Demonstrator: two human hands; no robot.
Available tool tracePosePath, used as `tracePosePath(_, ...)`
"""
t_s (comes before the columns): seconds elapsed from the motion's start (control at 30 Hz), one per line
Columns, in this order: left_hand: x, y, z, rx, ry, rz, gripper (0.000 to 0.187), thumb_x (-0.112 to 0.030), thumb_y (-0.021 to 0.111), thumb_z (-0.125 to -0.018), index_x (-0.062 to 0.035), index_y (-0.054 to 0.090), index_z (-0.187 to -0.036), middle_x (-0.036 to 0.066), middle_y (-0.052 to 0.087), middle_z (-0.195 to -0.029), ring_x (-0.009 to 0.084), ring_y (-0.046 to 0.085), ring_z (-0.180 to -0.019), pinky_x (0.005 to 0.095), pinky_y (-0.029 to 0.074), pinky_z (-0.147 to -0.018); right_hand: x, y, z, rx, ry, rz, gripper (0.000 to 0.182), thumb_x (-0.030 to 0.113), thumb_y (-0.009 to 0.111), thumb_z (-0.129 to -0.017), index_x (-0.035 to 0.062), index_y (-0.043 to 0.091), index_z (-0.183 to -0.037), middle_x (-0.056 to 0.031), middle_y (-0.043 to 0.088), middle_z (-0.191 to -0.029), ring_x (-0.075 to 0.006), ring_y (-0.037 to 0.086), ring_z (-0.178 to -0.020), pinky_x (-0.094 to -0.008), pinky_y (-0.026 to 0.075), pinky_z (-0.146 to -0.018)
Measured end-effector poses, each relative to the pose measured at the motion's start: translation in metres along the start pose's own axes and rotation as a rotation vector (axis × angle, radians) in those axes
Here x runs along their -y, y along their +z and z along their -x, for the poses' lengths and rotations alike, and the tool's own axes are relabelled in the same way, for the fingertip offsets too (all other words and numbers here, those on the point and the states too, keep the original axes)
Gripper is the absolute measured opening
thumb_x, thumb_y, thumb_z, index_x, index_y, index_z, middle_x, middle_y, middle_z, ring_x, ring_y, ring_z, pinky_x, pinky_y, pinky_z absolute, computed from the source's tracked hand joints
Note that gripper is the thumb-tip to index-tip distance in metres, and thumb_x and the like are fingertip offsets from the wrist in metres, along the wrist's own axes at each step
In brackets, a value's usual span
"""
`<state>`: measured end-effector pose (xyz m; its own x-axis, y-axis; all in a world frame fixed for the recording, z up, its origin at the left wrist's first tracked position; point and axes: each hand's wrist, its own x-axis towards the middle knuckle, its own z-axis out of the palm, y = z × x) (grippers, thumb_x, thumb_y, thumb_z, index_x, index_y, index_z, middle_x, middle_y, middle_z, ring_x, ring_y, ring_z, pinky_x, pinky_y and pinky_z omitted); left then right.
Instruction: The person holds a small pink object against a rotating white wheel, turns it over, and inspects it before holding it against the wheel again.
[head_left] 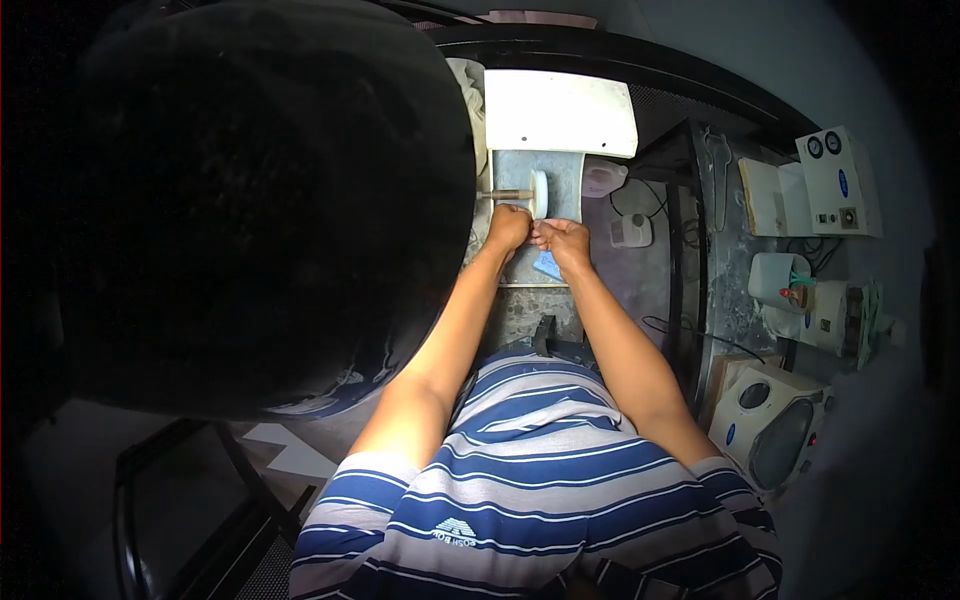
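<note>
A white polishing wheel (541,194) stands on the end of a horizontal metal spindle (508,196) that comes in from the left. Just under the spindle, my left hand (511,228) is closed, its knuckles upward beside the wheel. My right hand (566,243) is pinched at the wheel's lower edge, fingertips close to those of my left. Whatever sits between the fingers is too small to make out. Below my right hand lies a blue block (546,264) on the grey tray (565,172) around the wheel.
A white hood panel (560,112) covers the tray's far end. A large black round shape (260,200) blocks the left side. On the right, a speckled bench (735,270) bears a white box with gauges (840,180) and a machine with a dark window (780,440).
</note>
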<state>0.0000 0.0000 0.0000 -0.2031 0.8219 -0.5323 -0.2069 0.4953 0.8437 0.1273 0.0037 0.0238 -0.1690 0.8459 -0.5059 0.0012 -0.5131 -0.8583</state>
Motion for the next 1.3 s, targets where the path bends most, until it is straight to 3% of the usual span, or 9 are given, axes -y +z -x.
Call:
tracePosePath(0.07, -0.002, 0.0, 0.003, 0.001, 0.008, 0.112, 0.011, 0.001, 0.049, -0.077, 0.0037, 0.058, -0.071, 0.012, 0.059, -0.064, 0.018, 0.056, -0.049, 0.0298, 0.046, -0.042, 0.003, 0.001, 0.001, 0.024, -0.01, 0.042, 0.011, 0.005, 0.063, -0.084, -0.0051, 0.065, -0.089, -0.008, 0.067, -0.075, -0.0098, 0.06, -0.06, -0.0193, 0.045, -0.053)
tracePosePath(0.3, 0.001, -0.003, 0.005, -0.009, -0.021, 0.213, 0.013, 0.001, 0.049, -0.079, 0.003, 0.059, -0.07, 0.01, 0.059, -0.066, 0.0186, 0.055, -0.053, 0.0303, 0.043, -0.047, -0.003, 0.004, -0.001, 0.04, -0.061, 0.064, 0.01, 0.006, 0.063, -0.084, -0.0039, 0.066, -0.085, -0.0069, 0.066, -0.072, -0.0101, 0.06, -0.059, -0.0201, 0.045, -0.052)
tracePosePath(0.5, 0.001, 0.0, -0.003, -0.027, 0.016, 0.025, 0.013, 0.001, 0.049, -0.08, 0.004, 0.058, -0.07, 0.012, 0.059, -0.066, 0.0201, 0.055, -0.052, 0.0319, 0.045, -0.046, 0.001, 0.002, -0.003, 0.004, -0.018, 0.055, 0.01, 0.006, 0.063, -0.084, -0.0042, 0.066, -0.085, -0.0072, 0.066, -0.073, -0.0103, 0.061, -0.058, -0.0203, 0.045, -0.051)
tracePosePath(0.7, 0.002, -0.001, -0.001, -0.016, -0.062, 0.197, 0.014, 0.001, 0.049, -0.081, 0.0046, 0.059, -0.072, 0.013, 0.06, -0.067, 0.0208, 0.057, -0.053, 0.0316, 0.048, -0.047, 0.004, 0.001, -0.002, 0.035, -0.04, 0.08, 0.01, 0.006, 0.064, -0.084, -0.0039, 0.066, -0.084, -0.0071, 0.067, -0.073, -0.0105, 0.061, -0.058, -0.0205, 0.045, -0.051)
tracePosePath(0.8, 0.004, -0.003, -0.002, -0.011, -0.052, 0.264, 0.014, 0.003, 0.048, -0.077, 0.0069, 0.058, -0.068, 0.014, 0.057, -0.063, 0.0206, 0.055, -0.048, 0.0321, 0.048, -0.041, 0.009, 0.002, 0.001, 0.046, -0.028, 0.097, 0.01, 0.006, 0.063, -0.084, -0.0039, 0.066, -0.084, -0.0068, 0.067, -0.073, -0.0103, 0.062, -0.059, -0.0204, 0.045, -0.051)
tracePosePath(0.9, 0.0, -0.001, -0.001, -0.005, -0.1, 0.289, 0.015, 0.003, 0.046, -0.078, 0.0081, 0.058, -0.07, 0.015, 0.058, -0.063, 0.0206, 0.056, -0.049, 0.0319, 0.051, -0.042, 0.012, 0.0, 0.003, 0.041, -0.022, 0.086, 0.01, 0.005, 0.062, -0.084, -0.0038, 0.066, -0.083, -0.0065, 0.067, -0.074, -0.0101, 0.062, -0.06, -0.0202, 0.044, -0.051)
tracePosePath(0.97, -0.007, -0.002, 0.006, 0.003, -0.155, 0.219, 0.018, -0.002, 0.048, -0.085, 0.0068, 0.06, -0.076, 0.014, 0.061, -0.07, 0.02, 0.058, -0.054, 0.031, 0.053, -0.049, 0.011, -0.002, 0.002, 0.046, -0.042, 0.123, 0.01, 0.005, 0.062, -0.083, -0.0036, 0.067, -0.083, -0.0061, 0.067, -0.074, -0.0094, 0.061, -0.059, -0.0201, 0.044, -0.051)
tracePosePath(1.3, -0.004, -0.005, 0.005, 0.02, -0.186, 0.33, 0.017, 0.002, 0.046, -0.085, 0.0115, 0.058, -0.081, 0.016, 0.059, -0.07, 0.0226, 0.059, -0.056, 0.0353, 0.057, -0.053, 0.011, -0.003, 0.001, 0.065, -0.03, 0.121, 0.009, 0.005, 0.062, -0.083, -0.0033, 0.066, -0.083, -0.0059, 0.067, -0.074, -0.0087, 0.059, -0.059, -0.0208, 0.045, -0.052)
